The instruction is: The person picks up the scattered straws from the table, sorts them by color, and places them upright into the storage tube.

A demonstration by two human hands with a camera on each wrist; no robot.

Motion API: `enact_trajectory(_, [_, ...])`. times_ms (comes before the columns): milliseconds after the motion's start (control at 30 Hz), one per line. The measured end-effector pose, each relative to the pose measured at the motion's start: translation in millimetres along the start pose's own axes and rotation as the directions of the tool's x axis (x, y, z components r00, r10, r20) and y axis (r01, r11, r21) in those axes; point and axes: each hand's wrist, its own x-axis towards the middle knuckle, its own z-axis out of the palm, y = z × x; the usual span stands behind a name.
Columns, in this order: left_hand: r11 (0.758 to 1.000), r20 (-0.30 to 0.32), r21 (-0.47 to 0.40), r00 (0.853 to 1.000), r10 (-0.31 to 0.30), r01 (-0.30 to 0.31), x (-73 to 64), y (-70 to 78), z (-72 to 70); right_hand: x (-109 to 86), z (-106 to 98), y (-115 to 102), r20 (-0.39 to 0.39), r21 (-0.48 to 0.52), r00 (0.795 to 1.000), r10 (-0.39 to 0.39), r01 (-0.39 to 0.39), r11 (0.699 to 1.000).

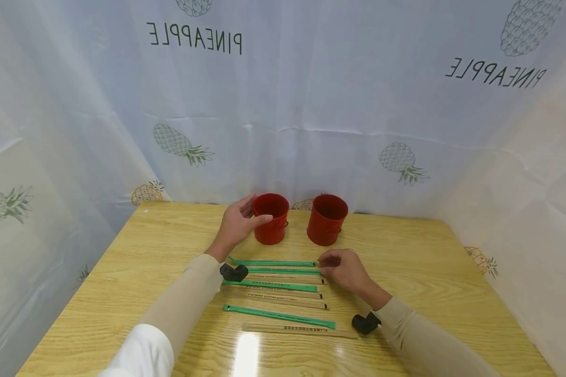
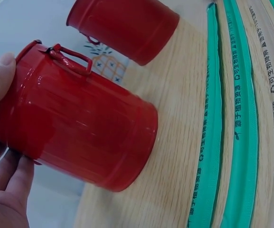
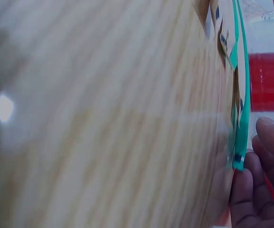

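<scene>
My left hand (image 1: 236, 225) holds the left red bucket (image 1: 270, 234) near its rim, thumb on one side and fingers on the other. In the left wrist view this bucket (image 2: 80, 123) has a small wire handle folded at its side. A second red bucket (image 1: 323, 230) stands to its right. My right hand (image 1: 346, 269) is at the right end of the farthest green-wrapped straws (image 1: 273, 263). The right wrist view has a green wrapper's end (image 3: 240, 159) by the fingertips, with the thumb apart from the fingers.
Several straws in green and brown paper wrappers, such as a brown one (image 1: 269, 329) nearest me, lie crosswise on the wooden table (image 1: 122, 293). A white curtain (image 1: 287, 104) printed with pineapples hangs behind the buckets and at both sides.
</scene>
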Motion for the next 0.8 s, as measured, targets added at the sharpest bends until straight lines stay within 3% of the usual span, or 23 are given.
enact_trajectory(400, [1.000,-0.003,0.000,1.000,0.002,-0.002,0.3,1.2,1.3,6.1,-6.2,7.7,0.075,-0.064,0.996,-0.045,0.050,0.997])
enact_trajectory(800, [1.000,0.000,-0.015,1.000,-0.002,0.002,-0.2,-0.4,1.9,10.6,-10.2,7.9,0.199,-0.152,0.972,-0.128,0.160,0.975])
